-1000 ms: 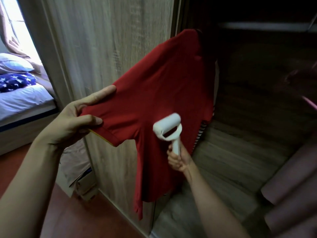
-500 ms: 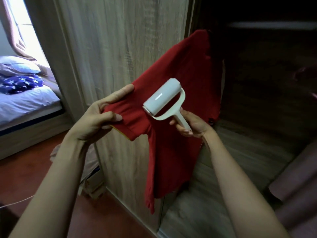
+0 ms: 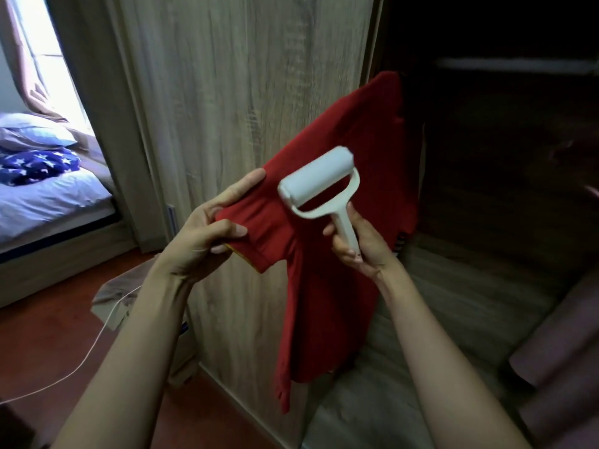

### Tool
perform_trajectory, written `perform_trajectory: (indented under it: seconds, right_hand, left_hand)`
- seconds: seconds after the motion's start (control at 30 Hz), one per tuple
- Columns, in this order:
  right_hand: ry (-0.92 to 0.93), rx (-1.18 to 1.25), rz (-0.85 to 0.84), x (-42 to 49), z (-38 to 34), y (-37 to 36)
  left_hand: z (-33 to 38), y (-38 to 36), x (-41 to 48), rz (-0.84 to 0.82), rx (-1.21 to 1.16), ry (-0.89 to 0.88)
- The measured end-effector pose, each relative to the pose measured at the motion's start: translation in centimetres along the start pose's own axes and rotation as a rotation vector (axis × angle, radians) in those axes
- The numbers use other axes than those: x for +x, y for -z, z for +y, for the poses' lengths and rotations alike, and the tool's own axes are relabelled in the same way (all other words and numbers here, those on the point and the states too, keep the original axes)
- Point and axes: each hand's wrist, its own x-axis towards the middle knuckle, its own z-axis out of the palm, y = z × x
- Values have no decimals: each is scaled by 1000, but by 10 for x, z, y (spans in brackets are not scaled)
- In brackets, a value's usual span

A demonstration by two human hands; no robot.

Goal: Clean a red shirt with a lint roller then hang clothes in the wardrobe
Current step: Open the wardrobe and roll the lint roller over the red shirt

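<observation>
A red shirt (image 3: 337,286) hangs at the edge of the open wardrobe (image 3: 486,157), its top lost in the dark interior. My left hand (image 3: 207,234) pinches the end of the shirt's sleeve and holds it stretched out to the left. My right hand (image 3: 359,244) grips the white handle of a lint roller (image 3: 319,181). The white roller head lies tilted on the sleeve near the shoulder, just right of my left fingertips.
A wooden wardrobe panel (image 3: 243,108) stands behind the shirt. A bed (image 3: 48,196) with a pillow and star-patterned blue cloth is at the left. A white cable (image 3: 87,354) runs over the red floor beside a low covered box (image 3: 116,296). Mauve folded fabric (image 3: 557,351) lies at the right.
The roller rose from the shirt's lower body onto the sleeve and now sits near the shoulder. My left hand has kept its hold on the sleeve and drawn nearer.
</observation>
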Motion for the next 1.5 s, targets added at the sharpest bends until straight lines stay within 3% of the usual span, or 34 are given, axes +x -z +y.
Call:
perform_trajectory:
  seconds: [0.2, 0.47, 0.6, 0.73, 1.03, 1.17, 1.5]
  right_hand:
    - [130, 162, 102, 14, -26, -14]
    - [-62, 291, 240, -42, 104, -8]
    - [-28, 443, 258, -61, 114, -4]
    - [54, 550, 416, -80, 102, 14]
    - [108, 528, 682, -140, 113, 40]
    - [127, 551, 795, -162, 123, 43]
    - [82, 488, 947, -188, 140, 57]
  left_hand:
    - [-4, 4, 1, -54, -64, 33]
    - [-22, 2, 1, -51, -91, 74]
    - [-33, 0, -1, -24, -110, 78]
    - [-57, -7, -10, 2, 94, 66]
    - [-128, -49, -22, -111, 761, -276]
    - [-163, -53, -17, -124, 944, -356]
    - [-220, -70, 3, -283, 1031, -181]
